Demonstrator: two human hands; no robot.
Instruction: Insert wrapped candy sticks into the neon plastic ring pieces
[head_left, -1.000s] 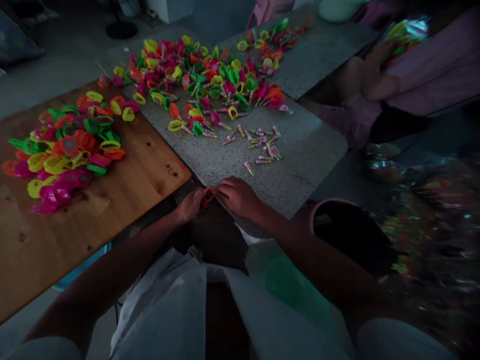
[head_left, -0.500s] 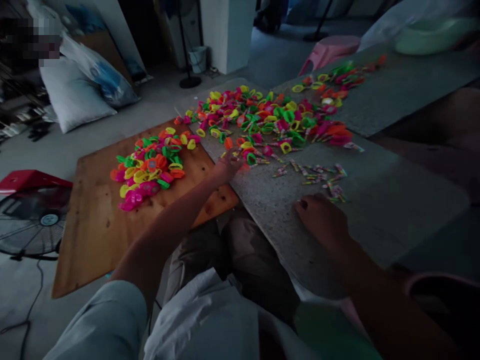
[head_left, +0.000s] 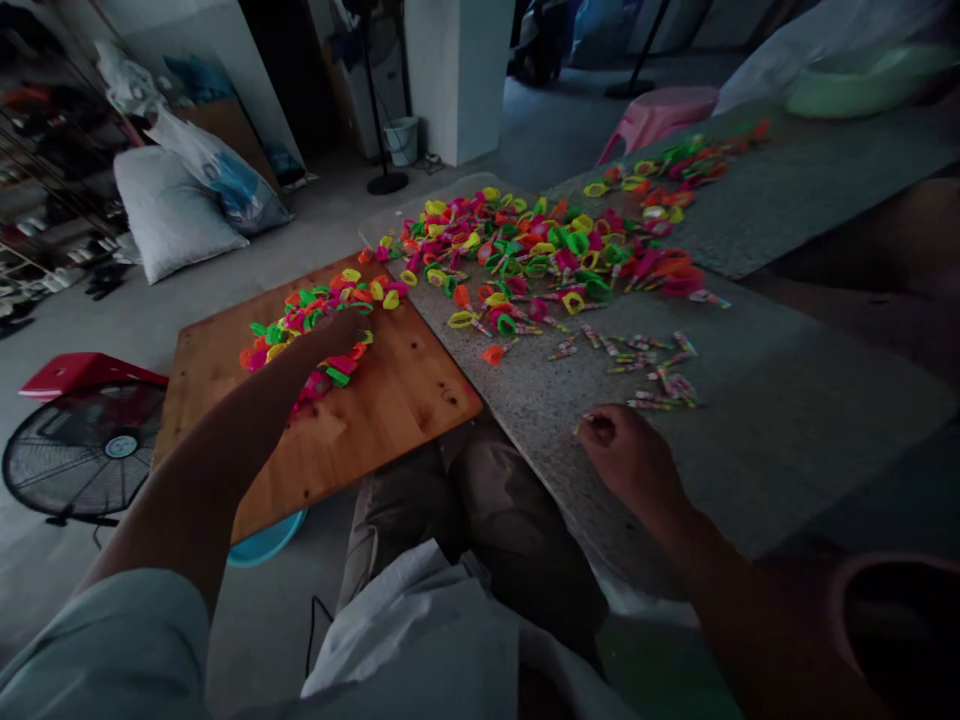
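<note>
My left hand (head_left: 346, 332) reaches onto a pile of pink, green, yellow and orange plastic pieces (head_left: 311, 318) on the wooden board. Its fingers are hidden among the pieces. Over the stone-grey tabletop, my right hand (head_left: 634, 455) is closed in a pinch, with the tip of a small printed stick (head_left: 582, 424) showing at the thumb and forefinger. Loose printed sticks (head_left: 637, 350) lie just beyond it. One orange piece with a stick attached (head_left: 495, 354) rests apart, between the two hands.
A large heap of coloured pieces with sticks (head_left: 525, 235) covers the far part of the grey tabletop (head_left: 780, 400). The wooden board (head_left: 405, 400) adjoins it on the left. Near the board stand a fan (head_left: 120, 447) and a blue basin (head_left: 270, 540). A pink stool (head_left: 660, 115) is behind.
My left hand has moved left from the grey tabletop to the pile on the board. The orange piece with a stick now lies where it was. My right hand has shifted slightly, a stick tip showing.
</note>
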